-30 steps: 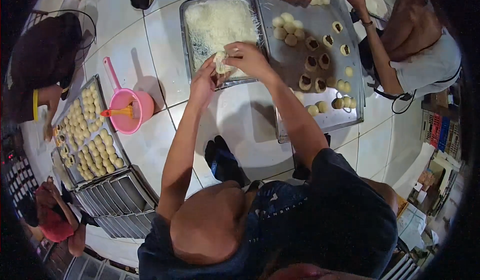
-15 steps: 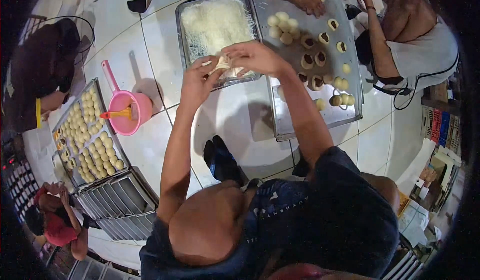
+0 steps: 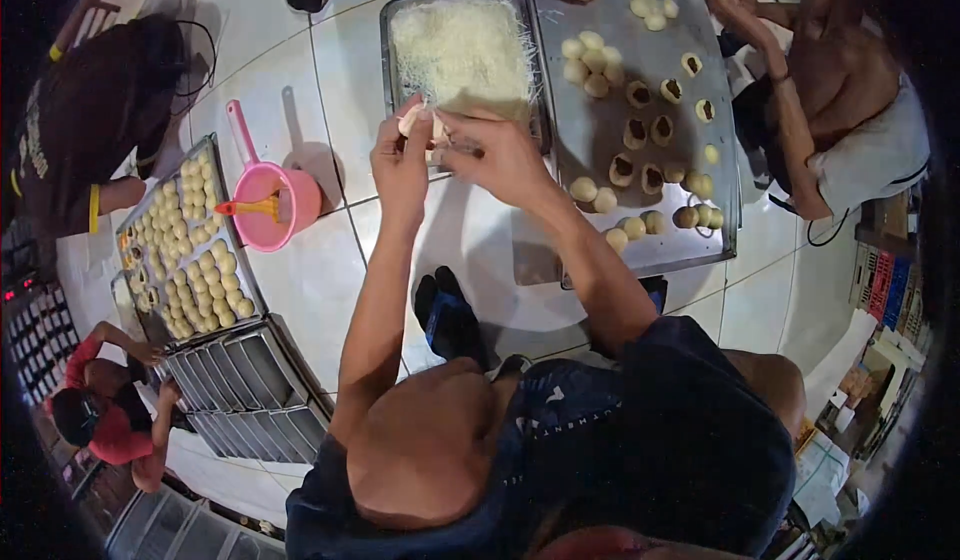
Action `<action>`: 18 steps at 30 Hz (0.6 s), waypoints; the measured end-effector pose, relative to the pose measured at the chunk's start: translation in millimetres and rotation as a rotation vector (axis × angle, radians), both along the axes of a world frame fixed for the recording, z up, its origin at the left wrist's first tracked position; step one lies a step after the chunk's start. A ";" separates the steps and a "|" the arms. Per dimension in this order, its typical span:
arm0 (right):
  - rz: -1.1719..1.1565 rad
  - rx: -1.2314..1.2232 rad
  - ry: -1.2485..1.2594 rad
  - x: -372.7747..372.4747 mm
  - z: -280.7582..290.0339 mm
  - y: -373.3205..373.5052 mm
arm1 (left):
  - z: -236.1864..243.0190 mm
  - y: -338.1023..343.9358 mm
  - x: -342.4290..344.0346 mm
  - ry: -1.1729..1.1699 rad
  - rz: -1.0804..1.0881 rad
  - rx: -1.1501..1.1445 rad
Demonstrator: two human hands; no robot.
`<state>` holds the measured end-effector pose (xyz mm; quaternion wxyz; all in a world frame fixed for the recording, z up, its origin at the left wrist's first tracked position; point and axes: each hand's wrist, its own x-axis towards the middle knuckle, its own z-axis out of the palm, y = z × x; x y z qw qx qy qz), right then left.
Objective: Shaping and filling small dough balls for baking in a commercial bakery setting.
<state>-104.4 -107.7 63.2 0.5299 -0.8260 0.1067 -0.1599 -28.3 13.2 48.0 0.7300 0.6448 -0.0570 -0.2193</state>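
Between the fingers of both hands is a small piece of pale dough (image 3: 411,120), held above the near edge of a dark-rimmed tray (image 3: 386,55). My left hand (image 3: 400,165) pinches its left side, thumb upward. The fingers of my right hand (image 3: 500,155) are curled and close in on it from the right, partly hiding it. Grated cheese (image 3: 460,45) is heaped in the tray just beyond my hands. To the right, a large metal sheet (image 3: 690,243) carries round dough balls (image 3: 592,57) and flattened dough pieces (image 3: 637,133) topped with dark filling.
Left of me stands a pink dipper (image 3: 302,205) with an orange brush (image 3: 250,207) in it. Beyond it lies a tray full of dough balls (image 3: 205,290), beside stacked metal pans (image 3: 240,375). Co-workers sit at right (image 3: 850,130), left (image 3: 90,130) and lower left (image 3: 115,430).
The view has shifted slightly. My hands have drawn nearer me, off the cheese, with the dough. The person in red now reaches toward the stacked pans.
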 end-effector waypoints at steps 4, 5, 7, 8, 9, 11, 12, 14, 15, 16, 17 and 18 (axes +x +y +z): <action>0.013 -0.160 -0.092 -9.7 6.0 -7.4 | 12.5 11.4 14.0 -0.243 -0.192 0.135; 0.016 -0.213 -0.122 -10.9 6.2 -8.0 | 13.9 14.1 16.1 -0.323 -0.256 0.181; 0.018 -0.105 -0.163 -9.4 3.1 -9.2 | 14.7 18.7 16.4 -0.312 -0.285 0.170; 0.017 0.001 -0.204 -7.8 0.2 -10.8 | 15.1 20.7 15.9 -0.300 -0.315 0.157; 0.015 0.107 -0.244 -6.6 -2.1 -12.1 | 15.6 22.2 15.0 -0.289 -0.347 0.145; 0.013 0.215 -0.288 -6.0 -2.8 -11.5 | 19.0 23.0 10.8 -0.281 -0.378 0.134; -0.014 0.359 -0.240 -5.8 -2.4 -9.4 | 22.8 21.6 4.6 -0.209 -0.292 0.112; -0.077 0.638 -0.145 -6.2 1.5 -8.0 | 33.4 13.8 -7.4 -0.070 -0.132 0.059; -0.107 0.777 -0.096 -5.8 3.2 -8.4 | 36.2 11.6 -9.0 0.000 -0.051 0.033; -0.108 0.779 -0.100 -6.4 4.1 -8.6 | 35.4 12.7 -9.5 -0.003 -0.053 0.034; -0.084 0.742 -0.080 -7.2 5.1 -10.0 | 32.2 14.6 -10.2 -0.069 -0.104 0.016; -0.060 0.705 -0.060 -8.1 6.1 -11.8 | 28.3 16.9 -10.8 -0.134 -0.155 -0.002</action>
